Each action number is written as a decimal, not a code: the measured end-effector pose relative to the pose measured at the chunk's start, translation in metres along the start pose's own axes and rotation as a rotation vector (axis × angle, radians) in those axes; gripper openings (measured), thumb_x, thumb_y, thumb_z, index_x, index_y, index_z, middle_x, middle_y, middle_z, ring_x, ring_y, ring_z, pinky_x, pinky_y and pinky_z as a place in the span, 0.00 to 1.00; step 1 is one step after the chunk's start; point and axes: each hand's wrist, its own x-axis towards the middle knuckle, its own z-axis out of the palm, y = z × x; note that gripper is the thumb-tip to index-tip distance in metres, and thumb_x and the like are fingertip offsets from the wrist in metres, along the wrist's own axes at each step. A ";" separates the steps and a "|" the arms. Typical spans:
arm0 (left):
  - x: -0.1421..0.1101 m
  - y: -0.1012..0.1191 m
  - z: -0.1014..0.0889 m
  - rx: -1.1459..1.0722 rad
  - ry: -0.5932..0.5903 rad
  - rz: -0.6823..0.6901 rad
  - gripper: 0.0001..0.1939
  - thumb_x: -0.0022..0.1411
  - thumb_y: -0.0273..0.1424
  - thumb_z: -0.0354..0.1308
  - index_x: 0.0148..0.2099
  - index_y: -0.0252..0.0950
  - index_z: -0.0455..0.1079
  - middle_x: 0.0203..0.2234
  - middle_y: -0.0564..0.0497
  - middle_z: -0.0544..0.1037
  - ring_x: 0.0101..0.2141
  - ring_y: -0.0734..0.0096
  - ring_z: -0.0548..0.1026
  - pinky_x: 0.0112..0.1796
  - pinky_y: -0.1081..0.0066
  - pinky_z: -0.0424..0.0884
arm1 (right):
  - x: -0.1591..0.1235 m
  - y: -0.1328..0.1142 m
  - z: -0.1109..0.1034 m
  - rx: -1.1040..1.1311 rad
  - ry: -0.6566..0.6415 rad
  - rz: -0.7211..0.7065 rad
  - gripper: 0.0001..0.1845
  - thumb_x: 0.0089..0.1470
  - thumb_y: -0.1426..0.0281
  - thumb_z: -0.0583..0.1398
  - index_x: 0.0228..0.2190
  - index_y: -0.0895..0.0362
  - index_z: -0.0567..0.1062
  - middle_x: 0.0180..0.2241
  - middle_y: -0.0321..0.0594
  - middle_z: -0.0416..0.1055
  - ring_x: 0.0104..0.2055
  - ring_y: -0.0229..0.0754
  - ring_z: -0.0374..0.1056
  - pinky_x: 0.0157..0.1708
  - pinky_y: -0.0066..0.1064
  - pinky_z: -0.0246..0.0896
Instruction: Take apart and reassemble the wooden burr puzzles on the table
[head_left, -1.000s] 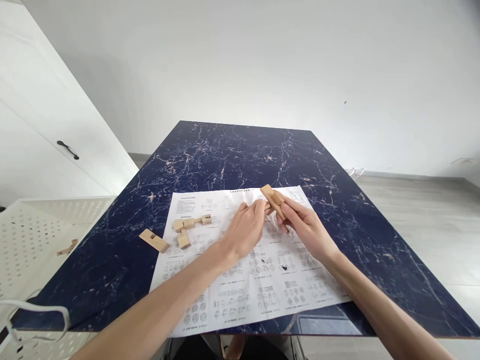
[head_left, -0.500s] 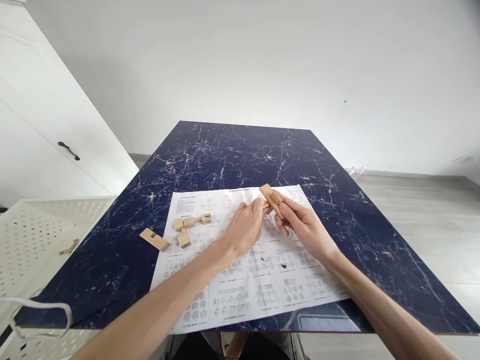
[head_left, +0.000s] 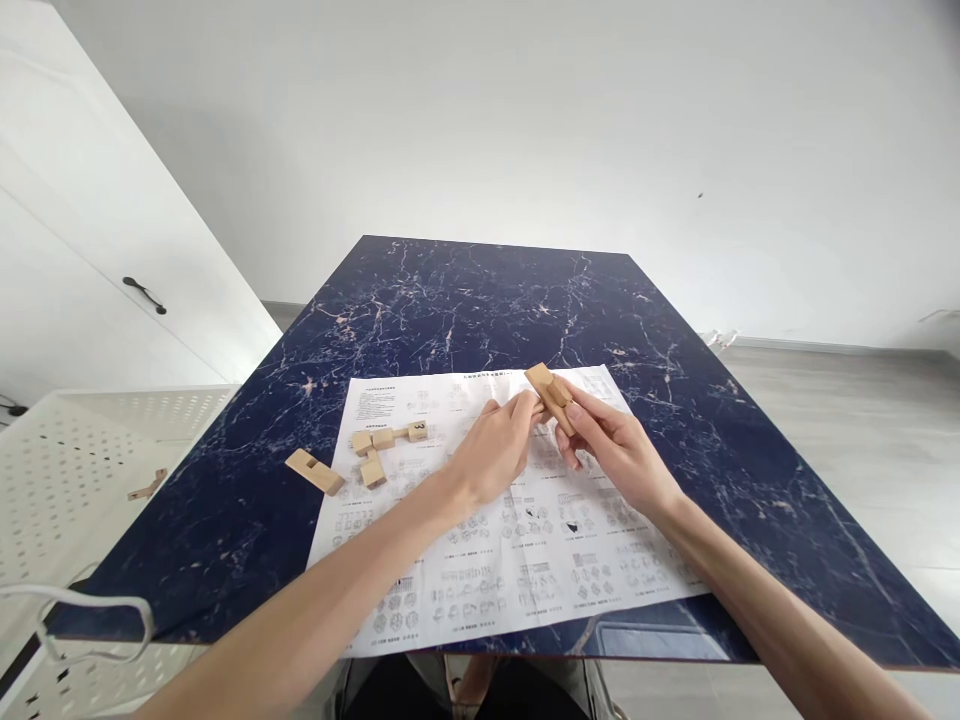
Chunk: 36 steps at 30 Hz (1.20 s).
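Observation:
Over the upper right of a printed sheet (head_left: 420,590), both hands meet around notched wooden puzzle pieces (head_left: 541,379). My left hand (head_left: 496,450) is closed, its fingers gripping the left end of a wooden piece that mostly hides behind them. My right hand (head_left: 611,435) pinches the tilted upper pieces between thumb and fingers. How the held pieces interlock is partly covered by the fingers. Left of my hands, notched wooden blocks (head_left: 383,438) lie together on the sheet, one marked with a 3. A single notched block (head_left: 315,471) rests at the sheet's left edge.
The sheet lies on a dark blue marbled table (head_left: 480,310). Left of it stands a white perforated basket (head_left: 75,450) with a small wooden piece (head_left: 148,485) inside. A white cable (head_left: 97,600) loops at the lower left. A white wall rises behind the table.
The view has shifted slightly, so everything sits a little to the right and higher. Both hands keep hold of the wooden pieces, with only a slight change in the fingers.

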 end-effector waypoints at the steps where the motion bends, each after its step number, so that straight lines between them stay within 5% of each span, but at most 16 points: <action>1: 0.000 0.000 0.000 0.001 -0.007 0.002 0.10 0.78 0.23 0.43 0.43 0.43 0.52 0.37 0.49 0.81 0.31 0.59 0.80 0.44 0.55 0.72 | 0.000 0.001 -0.002 -0.027 -0.009 -0.011 0.33 0.72 0.52 0.60 0.72 0.48 0.69 0.29 0.34 0.72 0.26 0.42 0.65 0.31 0.39 0.67; 14: 0.000 0.002 0.001 0.017 0.009 0.001 0.12 0.76 0.18 0.44 0.45 0.42 0.55 0.42 0.47 0.83 0.38 0.58 0.83 0.48 0.56 0.71 | -0.001 0.000 0.012 0.012 0.073 0.027 0.31 0.71 0.51 0.61 0.69 0.49 0.73 0.28 0.35 0.72 0.25 0.43 0.67 0.31 0.42 0.70; 20: 0.000 0.004 0.002 -0.048 0.193 0.044 0.03 0.84 0.31 0.44 0.52 0.40 0.58 0.45 0.47 0.82 0.40 0.61 0.81 0.48 0.57 0.72 | 0.004 0.002 -0.004 0.228 0.006 0.069 0.27 0.70 0.54 0.63 0.65 0.48 0.76 0.29 0.34 0.69 0.28 0.41 0.63 0.31 0.37 0.65; 25: 0.000 0.003 0.003 -0.081 0.390 0.076 0.22 0.80 0.47 0.54 0.63 0.38 0.58 0.50 0.41 0.75 0.47 0.56 0.77 0.49 0.54 0.77 | 0.008 -0.001 -0.005 0.417 0.011 0.107 0.20 0.68 0.59 0.65 0.59 0.47 0.78 0.27 0.32 0.65 0.26 0.40 0.57 0.30 0.35 0.62; 29: -0.001 0.001 0.003 -0.097 0.318 0.102 0.16 0.80 0.44 0.54 0.58 0.38 0.62 0.48 0.42 0.78 0.47 0.54 0.78 0.50 0.51 0.78 | 0.010 -0.003 -0.005 0.492 -0.062 0.141 0.07 0.67 0.61 0.65 0.40 0.50 0.82 0.25 0.33 0.61 0.24 0.39 0.50 0.26 0.34 0.58; 33: -0.002 0.001 0.003 -0.213 0.217 0.122 0.15 0.82 0.39 0.51 0.62 0.37 0.61 0.45 0.43 0.82 0.38 0.60 0.81 0.42 0.56 0.80 | 0.010 -0.005 -0.005 0.568 -0.089 0.177 0.07 0.65 0.65 0.65 0.42 0.53 0.82 0.25 0.33 0.61 0.24 0.37 0.49 0.24 0.31 0.57; 36: -0.002 0.000 0.004 -0.307 0.215 0.161 0.18 0.82 0.37 0.50 0.68 0.38 0.61 0.52 0.40 0.83 0.44 0.57 0.84 0.43 0.57 0.82 | 0.009 -0.003 -0.005 0.619 -0.056 0.208 0.08 0.64 0.66 0.66 0.42 0.55 0.83 0.24 0.33 0.61 0.23 0.36 0.50 0.23 0.28 0.58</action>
